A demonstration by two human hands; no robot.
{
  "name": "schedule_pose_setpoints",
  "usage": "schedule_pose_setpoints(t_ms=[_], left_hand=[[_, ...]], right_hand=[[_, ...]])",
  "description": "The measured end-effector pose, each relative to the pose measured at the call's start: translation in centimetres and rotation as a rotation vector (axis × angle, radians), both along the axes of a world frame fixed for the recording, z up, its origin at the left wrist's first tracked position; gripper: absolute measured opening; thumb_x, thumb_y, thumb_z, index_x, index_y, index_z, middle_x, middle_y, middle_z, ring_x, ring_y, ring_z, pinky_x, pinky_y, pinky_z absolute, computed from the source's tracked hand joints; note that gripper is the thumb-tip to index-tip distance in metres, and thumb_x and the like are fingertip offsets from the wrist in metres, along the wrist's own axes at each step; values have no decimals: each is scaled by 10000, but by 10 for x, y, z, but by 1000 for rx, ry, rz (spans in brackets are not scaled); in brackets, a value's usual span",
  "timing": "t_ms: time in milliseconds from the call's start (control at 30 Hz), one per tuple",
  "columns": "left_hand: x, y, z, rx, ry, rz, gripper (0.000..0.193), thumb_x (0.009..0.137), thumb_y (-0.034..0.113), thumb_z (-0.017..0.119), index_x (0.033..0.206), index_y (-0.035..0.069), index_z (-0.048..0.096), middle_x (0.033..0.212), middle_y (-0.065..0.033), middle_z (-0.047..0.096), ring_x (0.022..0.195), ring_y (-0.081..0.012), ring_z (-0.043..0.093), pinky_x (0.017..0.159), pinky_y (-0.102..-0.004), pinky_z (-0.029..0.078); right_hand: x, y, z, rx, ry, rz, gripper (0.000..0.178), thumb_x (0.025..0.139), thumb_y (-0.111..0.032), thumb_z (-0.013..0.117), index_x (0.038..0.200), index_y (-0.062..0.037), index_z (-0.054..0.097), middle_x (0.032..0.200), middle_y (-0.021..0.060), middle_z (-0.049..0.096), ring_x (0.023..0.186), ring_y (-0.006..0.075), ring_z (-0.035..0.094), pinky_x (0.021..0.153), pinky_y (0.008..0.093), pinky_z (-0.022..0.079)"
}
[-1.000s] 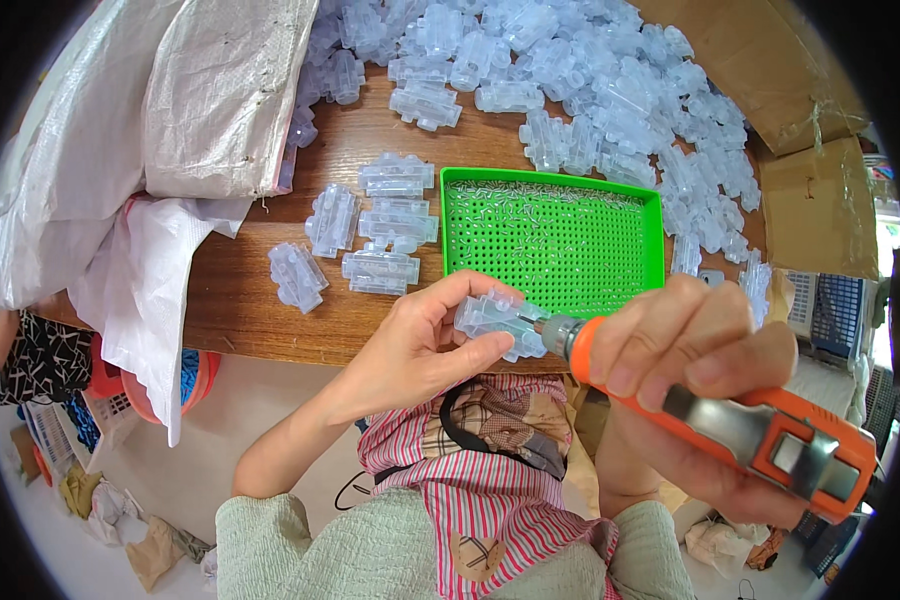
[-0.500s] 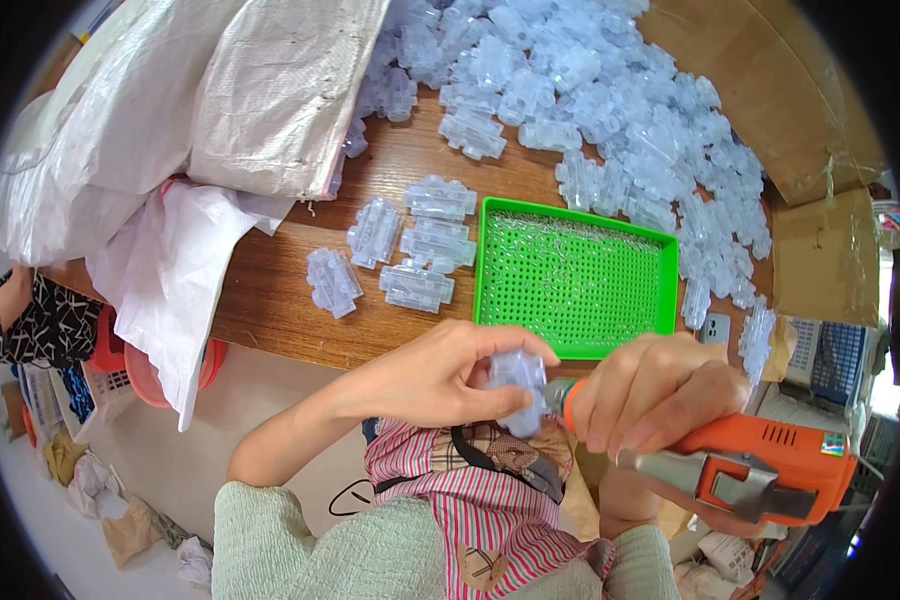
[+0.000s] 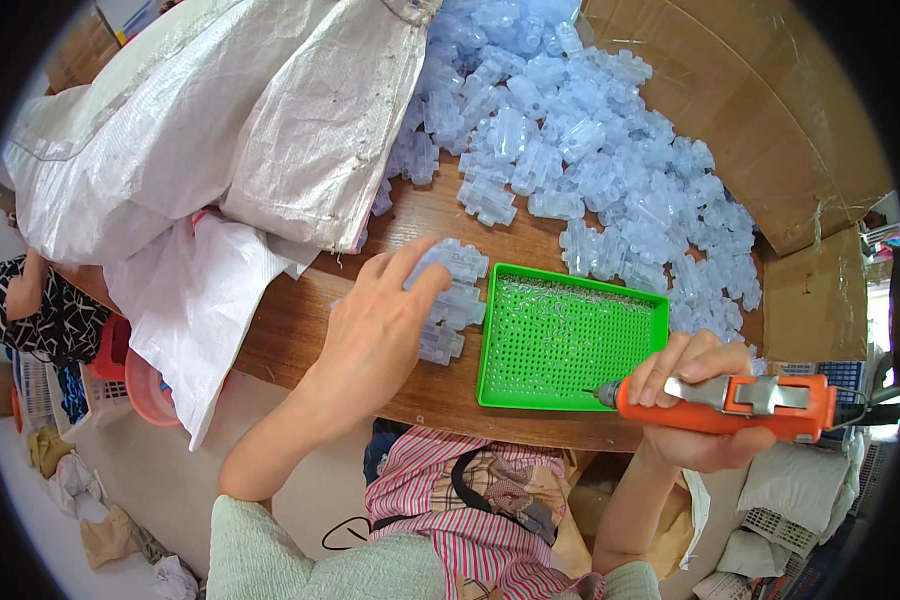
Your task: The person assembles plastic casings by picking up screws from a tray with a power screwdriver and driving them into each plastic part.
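My left hand (image 3: 375, 315) hovers over a small group of clear, bluish plastic pieces (image 3: 453, 305) on the table, its fingers spread. It hides part of the group, and whatever lies under the palm cannot be seen. In my right hand (image 3: 695, 375) is an orange and grey electric screwdriver (image 3: 800, 408), lying nearly level and pointing left. Its tip (image 3: 602, 394) is over the near right part of a green perforated tray (image 3: 484, 345). Small silvery screws (image 3: 560, 300) are scattered in that tray, thickest along its far side.
A big heap of similar clear plastic pieces (image 3: 580, 130) covers the far part of the wooden table (image 3: 300, 320). White woven sacks (image 3: 310, 130) lie at the left. Cardboard (image 3: 820, 290) walls the right side. Another person's arm (image 3: 27, 290) shows at the far left.
My left hand has moved from beside the screwdriver tip, where it held a plastic piece, to the group at left. The screwdriver has swung up level over the tray. The view has shifted.
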State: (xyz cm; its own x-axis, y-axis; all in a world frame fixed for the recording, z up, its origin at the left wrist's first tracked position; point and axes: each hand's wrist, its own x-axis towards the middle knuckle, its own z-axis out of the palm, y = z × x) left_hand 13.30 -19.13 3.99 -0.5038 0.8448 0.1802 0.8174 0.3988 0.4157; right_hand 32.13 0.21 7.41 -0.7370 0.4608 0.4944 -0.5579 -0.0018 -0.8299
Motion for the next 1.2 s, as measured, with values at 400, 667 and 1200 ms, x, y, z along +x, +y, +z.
schedule_pose_setpoints(t_ms=[400,667,1200], left_hand=[[-67,104,-47,64,218,-122,401,709,137,768,1078,126,614,1042,-83,570,985,-317,526,854,-389,477],[-76,107,-46,170,316,-195,521,623,164,809,1070,67,561,976,-74,620,964,-253,584,772,-389,478],[13,3,-32,424,-1534,-128,509,800,29,730,1230,31,458,1074,-51,597,860,-68,611,648,-213,514]], right_hand=[[-10,2,-27,-22,-104,-127,755,836,-726,479,924,23,510,718,87,475,586,153,475,469,264,450],[-5,-2,-51,-71,-128,-78,754,787,-709,581,915,34,557,710,74,502,600,144,490,478,272,445],[-10,-17,-70,-104,-217,-82,810,738,-766,584,908,25,560,705,72,490,602,152,482,473,290,448]])
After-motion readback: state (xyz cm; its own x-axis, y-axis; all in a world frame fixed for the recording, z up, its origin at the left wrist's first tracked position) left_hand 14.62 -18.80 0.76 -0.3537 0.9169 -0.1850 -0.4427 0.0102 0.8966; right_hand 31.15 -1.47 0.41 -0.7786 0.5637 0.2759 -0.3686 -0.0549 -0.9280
